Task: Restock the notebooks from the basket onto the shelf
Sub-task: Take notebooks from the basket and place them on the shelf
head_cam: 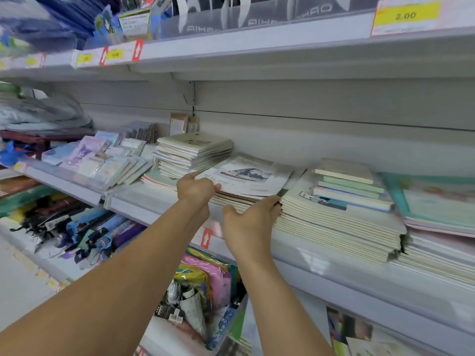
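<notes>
A low stack of notebooks lies on the middle shelf [321, 268], its top notebook [250, 178] white with a mountain picture. My left hand [196, 191] pinches the near left corner of that top notebook, thumb on the cover. My right hand [253, 222] presses its fingers against the front right edge of the same stack, next to a taller cream pile [334, 222]. Behind on the left stands another pile of pale notebooks [192, 150]. The basket is out of view.
Small pastel notebooks [352, 186] top the cream pile, and teal-edged books [437, 204] lie at the far right. Slim notepads [108, 163] lean to the left. The shelf above [257, 47] overhangs. Umbrellas [84, 227] and packaged goods [203, 286] fill the lower shelves.
</notes>
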`<move>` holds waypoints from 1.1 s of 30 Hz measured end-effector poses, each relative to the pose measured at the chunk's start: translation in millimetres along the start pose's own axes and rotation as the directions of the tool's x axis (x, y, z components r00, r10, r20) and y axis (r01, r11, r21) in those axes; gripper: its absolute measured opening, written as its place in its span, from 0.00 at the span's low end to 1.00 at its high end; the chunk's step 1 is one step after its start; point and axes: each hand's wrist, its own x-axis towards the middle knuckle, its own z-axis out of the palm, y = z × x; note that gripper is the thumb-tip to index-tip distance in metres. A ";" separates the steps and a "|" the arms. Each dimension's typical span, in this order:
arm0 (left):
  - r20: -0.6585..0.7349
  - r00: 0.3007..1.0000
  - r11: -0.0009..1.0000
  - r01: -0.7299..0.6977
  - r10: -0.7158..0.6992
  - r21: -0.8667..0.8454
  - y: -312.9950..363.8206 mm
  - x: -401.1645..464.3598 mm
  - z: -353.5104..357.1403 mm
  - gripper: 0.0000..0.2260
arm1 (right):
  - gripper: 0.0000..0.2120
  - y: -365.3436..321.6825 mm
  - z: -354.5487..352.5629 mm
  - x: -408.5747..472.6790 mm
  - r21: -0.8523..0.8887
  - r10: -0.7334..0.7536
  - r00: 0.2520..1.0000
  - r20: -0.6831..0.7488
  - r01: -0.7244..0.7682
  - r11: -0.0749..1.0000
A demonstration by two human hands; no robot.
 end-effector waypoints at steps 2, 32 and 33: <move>-0.022 1.000 0.999 0.003 -0.002 0.041 -0.7 7.1 6.9 0.22 | 0.50 0.3 2.4 4.4 -0.001 0.008 0.999 0.031 -0.008 1.000; 0.086 0.986 0.778 -0.163 0.140 0.607 -14.0 40.9 15.6 0.18 | 0.55 -5.1 8.4 35.5 0.412 0.115 0.992 -0.050 -0.085 0.907; 0.116 0.985 0.803 -0.174 0.132 0.570 -14.2 42.3 15.6 0.17 | 0.54 -6.4 6.3 35.5 0.423 0.126 0.992 -0.031 -0.101 0.901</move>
